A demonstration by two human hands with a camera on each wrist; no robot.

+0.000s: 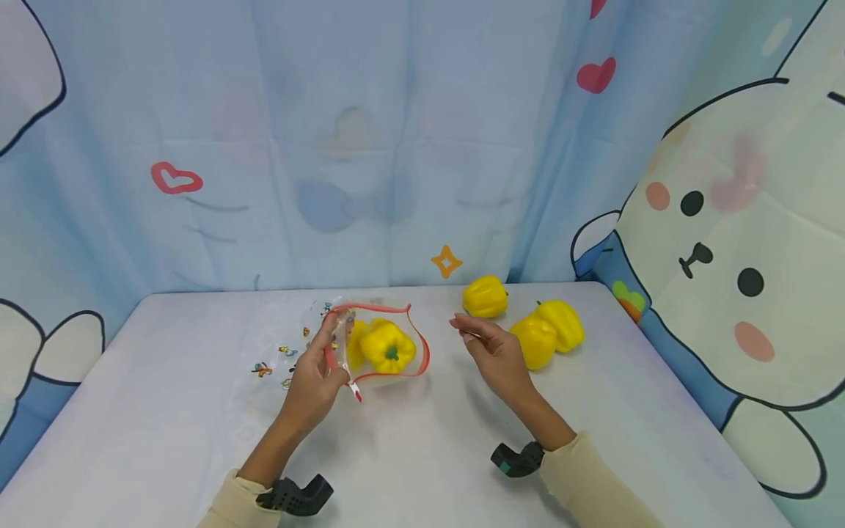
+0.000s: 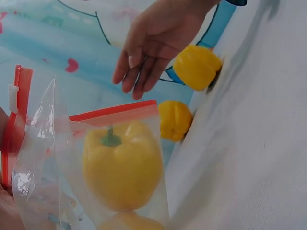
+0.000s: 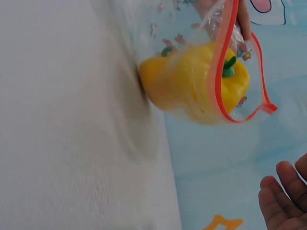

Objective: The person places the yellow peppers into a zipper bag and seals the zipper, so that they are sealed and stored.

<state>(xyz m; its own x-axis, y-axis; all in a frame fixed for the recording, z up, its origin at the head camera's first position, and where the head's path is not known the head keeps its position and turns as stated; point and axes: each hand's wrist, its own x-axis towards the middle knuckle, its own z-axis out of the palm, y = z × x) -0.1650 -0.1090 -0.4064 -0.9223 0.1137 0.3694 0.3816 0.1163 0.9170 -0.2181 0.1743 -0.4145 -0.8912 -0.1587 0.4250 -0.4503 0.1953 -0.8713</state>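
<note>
My left hand grips the edge of a clear zip bag with a red zip rim and small printed figures. The bag's mouth gapes towards the right. Inside it lie two yellow bell peppers; the front bell pepper shows its green stem. My right hand hovers to the right of the bag, apart from it, with fingers extended and nothing held, as the left wrist view also shows. Behind and beside that hand, three loose yellow peppers rest on the table, one farther back and two touching.
A white-covered table carries everything. Behind it hangs a light blue curtain with printed hearts and a cartoon animal at the right. Black wrist cameras are strapped on both wrists.
</note>
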